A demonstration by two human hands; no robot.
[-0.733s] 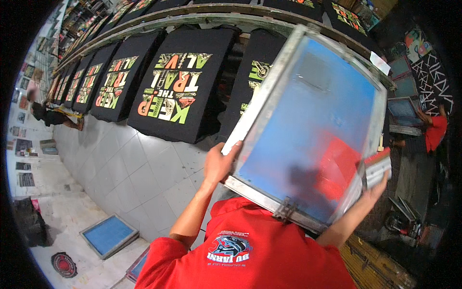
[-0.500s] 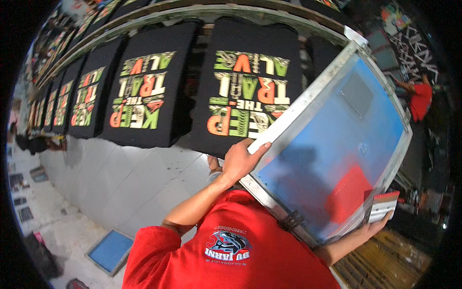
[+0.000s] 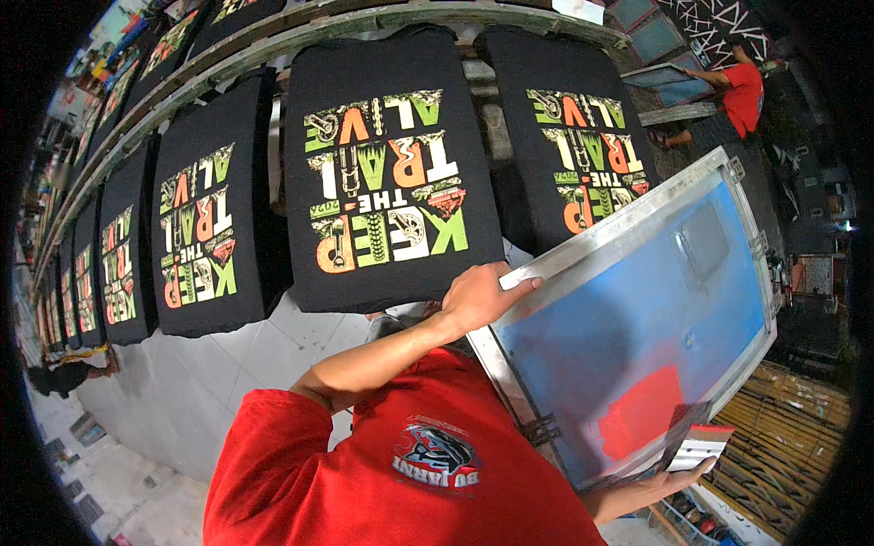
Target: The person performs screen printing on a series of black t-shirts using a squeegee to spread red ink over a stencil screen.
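A silk-screen frame (image 3: 608, 227) with pale metal sides and blue mesh (image 3: 628, 309) is held tilted in front of me, on the right. My left hand (image 3: 487, 296) is closed round its near left corner, thumb on top of the rim. At the lower right, my right hand (image 3: 669, 482) supports the frame's near side, its fingers partly hidden beneath. A squeegee (image 3: 701, 448), pale with red along its top, lies in that hand against the frame. Wet red ink (image 3: 642, 414) covers a patch of mesh near the squeegee. A darker square patch (image 3: 701, 244) sits at the mesh's far end.
Black printed T-shirts (image 3: 378, 164) lie in a row on boards, along a long metal rail (image 3: 364, 25). Pale floor tiles (image 3: 218, 391) show below. Bamboo slats (image 3: 783, 446) lie at the right. A person in red (image 3: 742, 96) handles another screen (image 3: 674, 86) at the far right.
The shirts have shifted rightward in view, bringing another printed shirt out beside the frame. The frame sits lower and tilts flatter, still in both hands. The other person appears higher, holding a screen.
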